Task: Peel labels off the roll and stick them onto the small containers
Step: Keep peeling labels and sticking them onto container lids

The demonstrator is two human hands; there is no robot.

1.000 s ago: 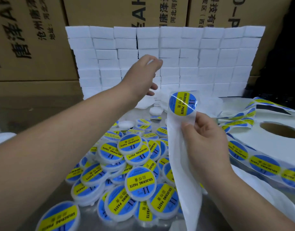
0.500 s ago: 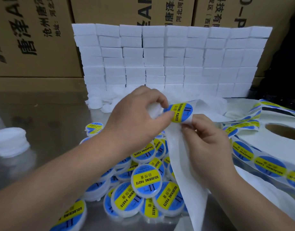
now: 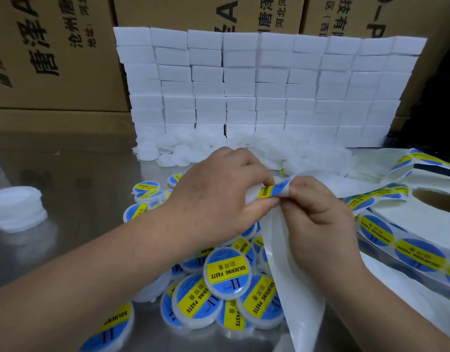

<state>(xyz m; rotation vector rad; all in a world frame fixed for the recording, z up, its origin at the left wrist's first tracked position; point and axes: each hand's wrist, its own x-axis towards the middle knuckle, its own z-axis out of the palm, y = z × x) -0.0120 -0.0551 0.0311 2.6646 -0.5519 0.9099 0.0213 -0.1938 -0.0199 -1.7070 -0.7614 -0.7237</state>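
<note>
**Both hands meet at the label**

A moment ago the left hand (image 3: 219, 196) was reaching far out toward the plain white containers (image 3: 173, 154) beyond it. Now it is back, with its fingers curled, and its thumb and fingertip pinch the blue and yellow label (image 3: 272, 190). Something white sits under those fingers. It is likely a small container, but it is mostly hidden.

The right hand (image 3: 320, 217) touches the left one and pinches the paper strip (image 3: 295, 275) right at the label. The rest of the strip hangs down below it. So the label looks ready to come off and go on a lid — that is my guess.

The roll (image 3: 396, 217) lies to the right of the right hand. Finished containers (image 3: 227, 270) are piled below both hands on the shiny grey surface (image 3: 66, 174). Past the hands stands a wall of white blocks (image 3: 244, 85), with brown cardboard boxes (image 3: 53, 59) behind it.
</note>
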